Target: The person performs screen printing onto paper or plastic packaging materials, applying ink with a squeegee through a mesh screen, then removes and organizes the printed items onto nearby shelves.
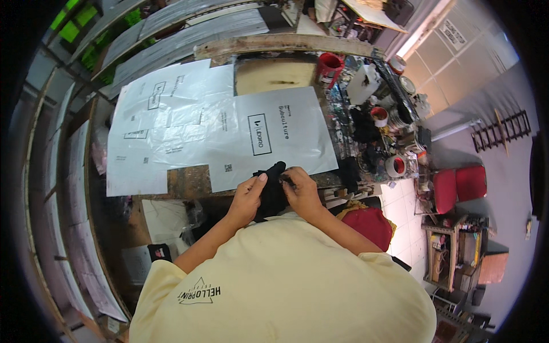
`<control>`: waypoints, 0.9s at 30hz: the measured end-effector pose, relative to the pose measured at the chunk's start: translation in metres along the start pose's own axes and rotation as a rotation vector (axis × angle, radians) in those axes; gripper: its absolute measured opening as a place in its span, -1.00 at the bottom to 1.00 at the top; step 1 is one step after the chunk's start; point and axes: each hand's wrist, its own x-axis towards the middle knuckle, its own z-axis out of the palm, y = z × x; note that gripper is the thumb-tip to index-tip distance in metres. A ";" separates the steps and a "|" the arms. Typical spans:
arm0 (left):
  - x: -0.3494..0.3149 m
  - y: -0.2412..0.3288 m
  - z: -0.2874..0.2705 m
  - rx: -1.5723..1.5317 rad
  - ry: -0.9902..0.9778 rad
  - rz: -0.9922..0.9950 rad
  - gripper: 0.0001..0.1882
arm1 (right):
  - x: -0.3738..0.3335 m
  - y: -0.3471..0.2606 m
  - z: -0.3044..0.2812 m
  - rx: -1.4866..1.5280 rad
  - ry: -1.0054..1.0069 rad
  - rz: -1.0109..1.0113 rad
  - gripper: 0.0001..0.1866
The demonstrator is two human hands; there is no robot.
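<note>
A bunched black cloth [273, 186] hangs between my hands at the table's near edge. My left hand [247, 196] grips its left side, thumb on top. On the other side my right hand [301, 192] has its fingers curled in at the cloth's upper right, with dark smudges on the fingertips. Just beyond the hands lies a white printed plastic sheet [306, 151] with black lettering and a framed mark. More printed white sheets [137, 166] overlap it on the left.
Behind the sheets is a framed tan panel [269, 74]. A red bucket [329, 68], a whitish jug [364, 83] and paint-stained tubs [396, 166] crowd the table's right side. Racks [80, 223] stand at the left. Red chairs [472, 182] are by the right wall.
</note>
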 end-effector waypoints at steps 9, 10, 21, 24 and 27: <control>-0.004 -0.036 -0.079 -0.636 0.308 0.199 -0.66 | 0.024 0.031 0.016 1.313 -0.091 0.579 -0.69; -0.008 -0.036 -0.094 -0.636 0.392 0.216 -0.66 | 0.026 0.039 0.012 1.327 -0.107 0.533 -0.65; 0.034 -0.083 -0.307 -0.599 0.597 0.241 -0.57 | 0.025 0.037 0.006 0.944 0.091 0.629 -0.62; 0.057 -0.101 -0.316 -0.587 0.587 0.109 -0.56 | 0.028 0.035 -0.010 1.070 0.129 0.665 -0.68; 0.044 -0.116 -0.336 -0.581 0.577 0.202 -0.59 | 0.034 0.024 -0.025 1.115 0.090 0.657 -0.68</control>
